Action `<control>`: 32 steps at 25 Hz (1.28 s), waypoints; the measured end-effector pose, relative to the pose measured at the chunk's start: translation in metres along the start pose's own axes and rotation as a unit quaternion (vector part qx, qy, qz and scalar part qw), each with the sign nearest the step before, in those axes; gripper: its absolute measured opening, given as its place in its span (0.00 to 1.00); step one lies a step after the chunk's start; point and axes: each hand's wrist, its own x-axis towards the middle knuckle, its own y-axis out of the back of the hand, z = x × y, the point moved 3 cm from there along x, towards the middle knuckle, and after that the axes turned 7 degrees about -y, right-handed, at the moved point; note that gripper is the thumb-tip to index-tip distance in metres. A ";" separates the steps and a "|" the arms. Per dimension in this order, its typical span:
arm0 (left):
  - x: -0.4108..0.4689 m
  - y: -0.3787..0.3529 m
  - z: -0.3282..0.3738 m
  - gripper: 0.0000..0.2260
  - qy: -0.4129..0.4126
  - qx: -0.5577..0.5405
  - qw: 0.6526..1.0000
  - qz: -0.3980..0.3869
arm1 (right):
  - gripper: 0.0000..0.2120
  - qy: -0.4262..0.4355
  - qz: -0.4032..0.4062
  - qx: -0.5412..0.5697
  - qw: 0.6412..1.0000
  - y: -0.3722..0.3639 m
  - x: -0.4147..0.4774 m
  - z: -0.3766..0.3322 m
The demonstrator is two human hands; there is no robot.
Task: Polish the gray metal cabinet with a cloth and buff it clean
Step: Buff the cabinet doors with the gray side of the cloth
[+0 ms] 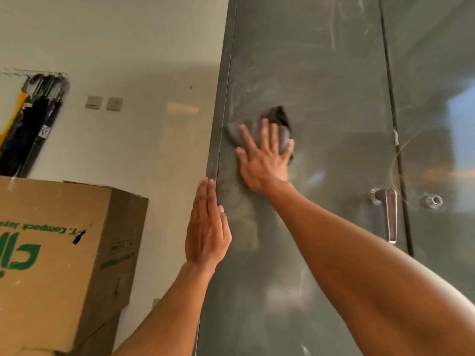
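We look up at a tall gray metal cabinet [321, 73] that fills the right half of the view. Its two doors are closed, with a dark seam running down between them. The left door is dull, with pale smears and streaks across it.

Left of the cabinet is a cream wall [133, 47]. A rough opening near its upper left edge shows a bundle of black cables [38, 119]. Below the opening, a brown cardboard box [56, 253] with green print stands near the cabinet's left side (the print reads upside down from here).

Two bare forearms reach up from the bottom of the view. The right hand [264, 160] lies flat on the left door at about mid-height, close to the door's left edge. Its fingers [263, 129] are straight and spread wide, pressing a dark gray cloth [234, 131] against the metal. The cloth is crumpled, and it pokes out above and to the left of the fingertips.

The left hand [207, 227] is lower, flat against the cabinet's left corner edge. Its fingers are straight and held close together, pointing up, and it holds nothing.

A metal lever handle [389, 214] hangs downward on the left door, just beside the seam. A small round lock [433, 201] sits on the right door at the same height. Two pale switches [104, 102] sit side by side on the wall, to the right of the cables.
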 end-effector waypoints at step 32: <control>0.045 -0.004 -0.015 0.26 -0.052 0.018 0.995 -0.084 | 0.27 -0.422 0.092 0.126 0.893 -0.006 -0.084 0.123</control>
